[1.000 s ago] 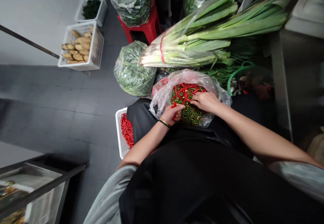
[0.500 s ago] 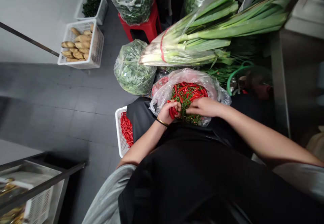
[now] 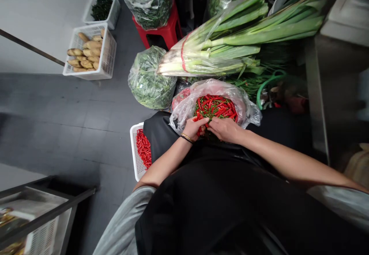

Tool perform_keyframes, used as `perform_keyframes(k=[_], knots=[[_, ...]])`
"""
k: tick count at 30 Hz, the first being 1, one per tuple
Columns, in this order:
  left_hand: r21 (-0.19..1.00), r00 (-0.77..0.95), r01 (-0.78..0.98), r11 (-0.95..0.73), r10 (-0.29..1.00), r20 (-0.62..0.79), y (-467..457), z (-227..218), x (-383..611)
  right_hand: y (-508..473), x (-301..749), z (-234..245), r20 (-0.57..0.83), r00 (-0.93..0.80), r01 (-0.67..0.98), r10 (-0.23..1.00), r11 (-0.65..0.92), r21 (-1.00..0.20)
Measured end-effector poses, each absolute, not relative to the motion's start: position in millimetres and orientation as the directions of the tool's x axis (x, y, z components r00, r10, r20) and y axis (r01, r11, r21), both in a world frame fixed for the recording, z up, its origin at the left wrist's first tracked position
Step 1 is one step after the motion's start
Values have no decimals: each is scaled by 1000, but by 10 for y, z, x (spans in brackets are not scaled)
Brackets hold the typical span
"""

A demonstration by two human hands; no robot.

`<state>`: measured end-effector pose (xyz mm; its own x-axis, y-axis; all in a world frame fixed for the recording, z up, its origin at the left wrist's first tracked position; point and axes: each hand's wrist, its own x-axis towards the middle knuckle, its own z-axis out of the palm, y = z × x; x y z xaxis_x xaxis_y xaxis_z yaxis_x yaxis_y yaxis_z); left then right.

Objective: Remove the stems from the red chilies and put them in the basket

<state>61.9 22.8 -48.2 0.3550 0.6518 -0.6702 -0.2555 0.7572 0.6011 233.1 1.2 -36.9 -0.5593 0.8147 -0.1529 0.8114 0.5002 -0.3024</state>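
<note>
On my lap lies an opened clear plastic bag (image 3: 248, 113) full of red chili peppers (image 3: 217, 107) with green stems. My left hand (image 3: 196, 128) is closed around several red chilies at the near edge of the bag. Thumb and fingers of my right hand (image 3: 225, 128) are pinched together right beside it, meeting the left fingertips at the chili stems. What exactly sits between the right fingertips is mostly hidden. By my left leg stands a white basket (image 3: 133, 143) holding loose red chilies (image 3: 143, 149).
Beyond the bag lie a large bundle of leeks (image 3: 213, 51) and a bag of leafy greens (image 3: 151, 78). A red stool (image 3: 170, 28) carries another bag. White crates (image 3: 108, 59) stand at the far left; a metal counter edge (image 3: 317, 101) runs along the right.
My right hand has moved left from over the chilies to meet my left hand. The left thumb now reaches toward the right fingers. More red chilies show on top in the bag.
</note>
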Motion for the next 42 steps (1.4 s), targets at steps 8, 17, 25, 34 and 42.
perform_keyframes(k=[8,17,25,34,42], knots=[[465,476,-208,861,504,-720,286,-511,540,44,2137,-201,-145,-928,353,344,680,-643],[504,597,-269,821,553,-582,328,-535,452,853,2755,-587,-494,-180,965,850,250,78],[604,449,-254,755,645,-618,208,-502,614,355,2525,-245,-390,-366,928,845,298,-225],[777,542,-148,612,707,-454,167,-435,478,-247,2356,-259,-230,-424,488,876,7,-873],[738,937,196,646,99,-336,198,-267,278,-113,2536,159,-263,-870,358,416,169,-918]])
